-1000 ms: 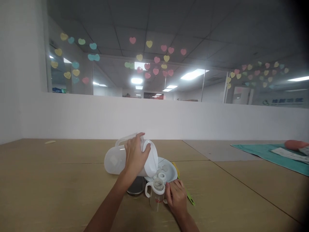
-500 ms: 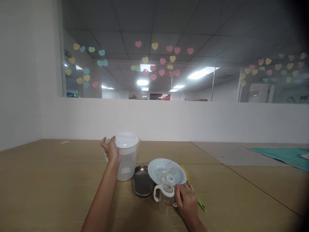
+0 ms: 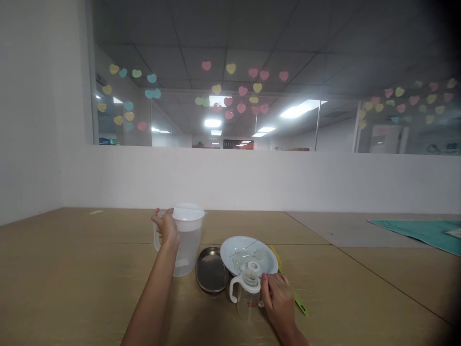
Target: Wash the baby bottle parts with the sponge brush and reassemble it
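Observation:
My left hand (image 3: 167,228) is closed round the handle of a translucent white pitcher (image 3: 189,245), which stands upright with its lid on. Right of it, my right hand (image 3: 279,295) grips a handle of a clear baby bottle (image 3: 248,298). The bottle has a white two-handled collar and red print, and its mouth is uncovered. Just behind it is a pale blue bowl (image 3: 226,245) with a white ring-shaped cap (image 3: 253,267) and clear parts in it. Between pitcher and bowl lies a dark metal dish (image 3: 212,274).
A brush-like tool with a yellow end and green handle (image 3: 301,305) lies right of the bowl. A teal cloth (image 3: 414,230) is spread at the far right. A small pale strip (image 3: 96,212) lies at the back left, before the white wall (image 3: 234,178).
The pitcher was tilted over near the bottle; my left hand has swung it left, upright and lowered it. My right hand stays on the bottle handle. The view has shifted slightly.

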`<action>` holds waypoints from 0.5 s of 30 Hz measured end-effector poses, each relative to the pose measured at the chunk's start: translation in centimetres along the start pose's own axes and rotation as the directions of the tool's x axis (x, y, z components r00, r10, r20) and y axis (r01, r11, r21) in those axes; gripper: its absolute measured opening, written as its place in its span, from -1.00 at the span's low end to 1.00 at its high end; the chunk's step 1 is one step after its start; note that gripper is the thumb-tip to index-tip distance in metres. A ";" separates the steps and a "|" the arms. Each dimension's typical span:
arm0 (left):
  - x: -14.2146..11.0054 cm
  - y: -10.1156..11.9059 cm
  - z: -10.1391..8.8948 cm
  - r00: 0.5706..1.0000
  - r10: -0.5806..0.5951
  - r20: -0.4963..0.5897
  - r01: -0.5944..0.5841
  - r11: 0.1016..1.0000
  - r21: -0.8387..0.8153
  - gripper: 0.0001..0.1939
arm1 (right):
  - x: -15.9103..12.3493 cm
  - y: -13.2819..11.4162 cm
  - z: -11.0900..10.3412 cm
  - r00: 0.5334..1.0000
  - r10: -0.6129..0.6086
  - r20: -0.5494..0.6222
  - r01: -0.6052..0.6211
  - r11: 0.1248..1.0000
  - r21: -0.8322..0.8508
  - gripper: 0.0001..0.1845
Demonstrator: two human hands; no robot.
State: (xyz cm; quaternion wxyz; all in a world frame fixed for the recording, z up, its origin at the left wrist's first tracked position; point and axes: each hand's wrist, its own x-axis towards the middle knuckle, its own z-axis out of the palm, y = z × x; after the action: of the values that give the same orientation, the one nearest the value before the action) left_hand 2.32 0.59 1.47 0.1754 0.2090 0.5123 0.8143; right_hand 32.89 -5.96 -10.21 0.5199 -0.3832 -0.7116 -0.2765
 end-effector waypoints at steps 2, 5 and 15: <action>0.6 -0.3 -0.1 0.999 -0.021 0.028 0.022 0.999 -0.029 -0.46 | 0.0 -0.1 -0.2 0.999 0.037 -0.007 -0.037 0.999 0.009 -0.70; 1.4 -0.5 -0.2 0.998 -0.050 0.033 0.050 0.998 -0.024 -0.46 | 0.1 -0.2 -0.6 0.992 0.105 -0.067 -0.102 0.994 0.044 -0.81; 4.0 -0.7 -2.6 0.992 -0.056 0.113 0.035 0.982 0.184 -0.45 | 4.7 -9.7 -3.0 0.941 -0.254 -0.224 0.313 0.905 0.289 -0.74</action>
State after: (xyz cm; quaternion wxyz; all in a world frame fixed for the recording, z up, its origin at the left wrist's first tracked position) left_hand -2.39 0.88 0.50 0.2041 0.2599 0.5779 0.7462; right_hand 25.62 -12.53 -4.76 0.5918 -0.1592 -0.7449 -0.2637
